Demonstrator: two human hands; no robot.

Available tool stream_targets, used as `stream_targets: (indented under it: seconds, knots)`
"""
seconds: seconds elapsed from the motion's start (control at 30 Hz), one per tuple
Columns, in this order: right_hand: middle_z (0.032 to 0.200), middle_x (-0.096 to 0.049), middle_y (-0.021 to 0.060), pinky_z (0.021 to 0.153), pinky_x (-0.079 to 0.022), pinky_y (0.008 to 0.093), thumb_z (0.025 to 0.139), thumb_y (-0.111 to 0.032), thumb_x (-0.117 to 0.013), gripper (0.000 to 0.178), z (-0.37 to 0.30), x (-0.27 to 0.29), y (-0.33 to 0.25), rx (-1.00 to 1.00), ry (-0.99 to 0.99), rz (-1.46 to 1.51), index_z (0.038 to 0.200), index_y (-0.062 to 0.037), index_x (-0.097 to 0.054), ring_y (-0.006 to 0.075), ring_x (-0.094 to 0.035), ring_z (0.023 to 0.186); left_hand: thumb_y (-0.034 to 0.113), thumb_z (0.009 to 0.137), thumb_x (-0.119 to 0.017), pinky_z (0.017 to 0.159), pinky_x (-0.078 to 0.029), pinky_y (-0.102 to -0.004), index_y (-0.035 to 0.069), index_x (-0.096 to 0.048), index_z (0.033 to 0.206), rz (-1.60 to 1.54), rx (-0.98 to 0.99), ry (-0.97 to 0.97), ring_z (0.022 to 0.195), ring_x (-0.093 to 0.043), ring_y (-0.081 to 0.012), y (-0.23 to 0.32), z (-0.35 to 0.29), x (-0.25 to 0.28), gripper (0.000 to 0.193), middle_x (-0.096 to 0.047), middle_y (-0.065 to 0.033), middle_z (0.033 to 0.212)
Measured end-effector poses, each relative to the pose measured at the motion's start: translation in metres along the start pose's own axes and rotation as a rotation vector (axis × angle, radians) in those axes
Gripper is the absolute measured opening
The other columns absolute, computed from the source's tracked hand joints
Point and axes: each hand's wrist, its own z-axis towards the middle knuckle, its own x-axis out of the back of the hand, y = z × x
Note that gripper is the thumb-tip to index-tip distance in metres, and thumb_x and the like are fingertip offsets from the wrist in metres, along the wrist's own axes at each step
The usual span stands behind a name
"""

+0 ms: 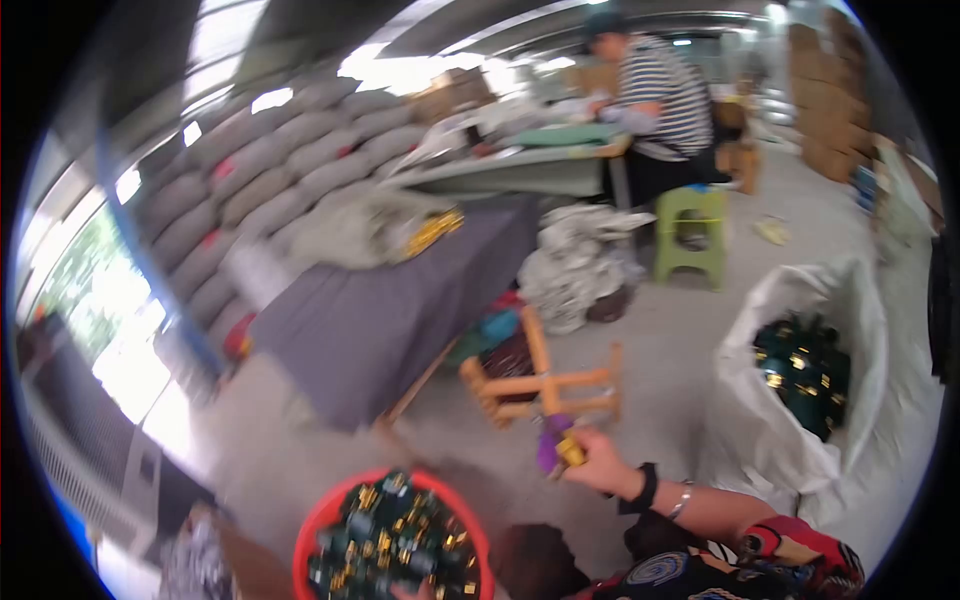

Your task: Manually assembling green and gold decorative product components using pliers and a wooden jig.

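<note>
My right hand (603,466) reaches out over the floor with its fingers closed around a small purple and gold item (556,446); blur hides its exact kind. A black band and a silver bracelet circle that wrist. At the lower edge, only part of my left hand (412,591) shows, over a red tub (484,548). The tub is heaped with dark green pieces with gold parts (385,525), apparently small bottles. Whether my left hand grips one of them is hidden.
A white sack (740,410) of similar green and gold pieces stands at the right. Ahead are an overturned wooden stool (545,380) and a table under grey cloth (400,290). A person in a striped top (670,95) works farther back near a green stool (690,235). Stuffed sacks (270,165) are stacked left.
</note>
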Motion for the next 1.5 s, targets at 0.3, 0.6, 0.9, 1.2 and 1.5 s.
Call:
stream_targets:
  seconds: [0.3, 0.6, 0.9, 1.2, 1.5]
  knots:
    - [0.081, -0.05, 0.0012, 0.066, -0.043, 0.0234, 0.058, 0.0, -0.059, 0.031, -0.01, 0.01, -0.01, -0.181, -0.041, 0.153, 0.089, -0.0016, -0.054, 0.0111, -0.05, 0.073, 0.027, 0.068, -0.067, 0.083, -0.048, -0.0436, 0.004, -0.063, 0.1, 0.979, 0.251, -0.298, 0.092, -0.061, -0.0356, 0.057, -0.001, -0.056, 0.039, -0.063, -0.022, 0.098]
    - [0.079, -0.049, -0.0011, 0.059, -0.042, 0.0221, 0.059, 0.001, -0.059, 0.036, -0.024, 0.023, -0.013, -0.187, 0.033, 0.232, 0.094, -0.0014, -0.054, 0.008, -0.047, 0.067, 0.018, 0.073, -0.059, 0.079, -0.049, -0.0416, 0.007, -0.066, 0.085, 1.052, 0.043, -0.372, 0.092, -0.058, -0.034, 0.06, -0.029, -0.064, 0.018, -0.063, -0.0132, 0.092]
    - [0.081, -0.047, 0.0129, 0.076, -0.04, 0.0354, 0.056, -0.006, -0.06, 0.032, -0.013, 0.02, -0.048, -0.007, 0.012, -0.066, 0.086, 0.0009, -0.054, 0.0304, -0.046, 0.079, 0.022, 0.077, -0.059, 0.084, -0.044, -0.0455, 0.019, -0.065, 0.103, 1.593, -0.137, -0.741, 0.105, -0.054, -0.0245, 0.061, -0.014, -0.063, 0.027, -0.064, -0.0053, 0.097]
    - [0.085, -0.047, 0.0107, 0.073, -0.041, 0.0312, 0.059, -0.001, -0.058, 0.032, -0.019, 0.026, -0.024, -0.104, 0.082, 0.031, 0.09, 0.0007, -0.054, 0.0248, -0.047, 0.078, 0.03, 0.075, -0.062, 0.07, -0.051, -0.0425, 0.014, -0.065, 0.099, 1.298, -0.036, -0.629, 0.079, -0.065, -0.0314, 0.041, -0.02, -0.057, 0.029, -0.067, -0.0136, 0.087]
    - [0.083, -0.056, 0.0051, 0.071, -0.044, 0.0273, 0.067, -0.005, -0.066, 0.032, -0.008, 0.037, -0.025, -0.173, 0.123, 0.106, 0.097, 0.0001, -0.056, 0.0134, -0.052, 0.077, 0.031, 0.084, -0.044, 0.061, -0.051, -0.0479, 0.004, -0.062, 0.082, 1.355, 0.186, -0.549, 0.073, -0.065, -0.0367, 0.006, 0.004, -0.06, 0.032, -0.066, -0.0192, 0.078]
